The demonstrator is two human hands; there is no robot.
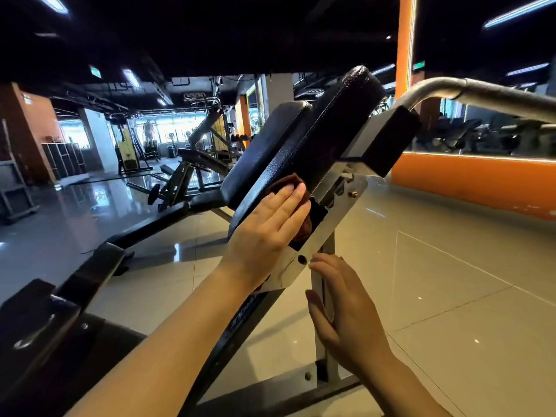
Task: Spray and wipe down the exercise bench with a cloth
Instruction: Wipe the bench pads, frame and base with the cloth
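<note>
Fingers [290, 200] of left hand [264, 233] flat, pressing cloth [284, 182] on bench pad [319, 139].

This is a commercial gym. A padded black exercise bench [301, 152] on a steel frame fills the foreground, and weight machines [207, 130] and a cable station [129, 145] stand further back on the glossy tiled floor [451, 266]. An orange wall [469, 182] runs along the right, lockers [64, 159] stand at the left, and strip lights [131, 77] hang from the dark ceiling.
</note>
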